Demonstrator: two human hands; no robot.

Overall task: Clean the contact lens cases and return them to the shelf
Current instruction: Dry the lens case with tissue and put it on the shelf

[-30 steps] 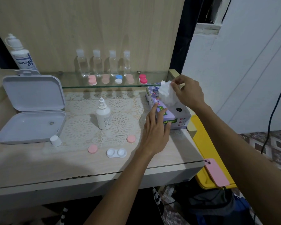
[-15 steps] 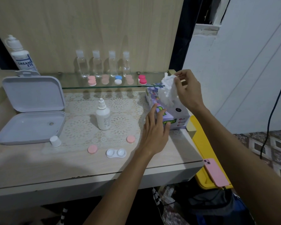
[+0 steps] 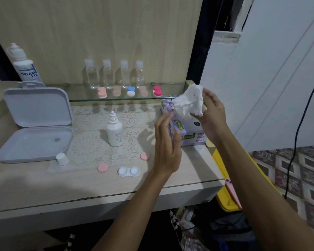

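Currently the right hand (image 3: 213,115) holds a crumpled white tissue (image 3: 189,101) above the tissue box (image 3: 185,128), which sits at the right edge of the tabletop (image 3: 43,185). Its grip is partly curled – fingers and thumb pinch the tissue from the right side. The left hand (image 3: 168,144) is raised just in front of the box with fingers straight and together, holding nothing; whether it touches the box cannot be told.

An open white contact lens case (image 3: 129,171) lies near the front edge of the tabletop, both wells uncovered. Two pink caps lie apart from it: one pink cap (image 3: 103,167) just to its left, another pink cap (image 3: 144,156) behind and to its right, on the lace mat (image 3: 91,142).

A white dropper bottle (image 3: 114,132) stands upright on the mat, uncapped; a small white cap (image 3: 62,159) rests near the front corner of the open grey box (image 3: 34,124) at the left edge.

On the glass shelf (image 3: 170,91) along the back edge, five closed lens cases (image 3: 129,91) sit in a row – in pink, pale pink, blue-and-white and red. Four clear bottles (image 3: 114,75) stand behind them. A large solution bottle (image 3: 24,67) stands at the back left corner.
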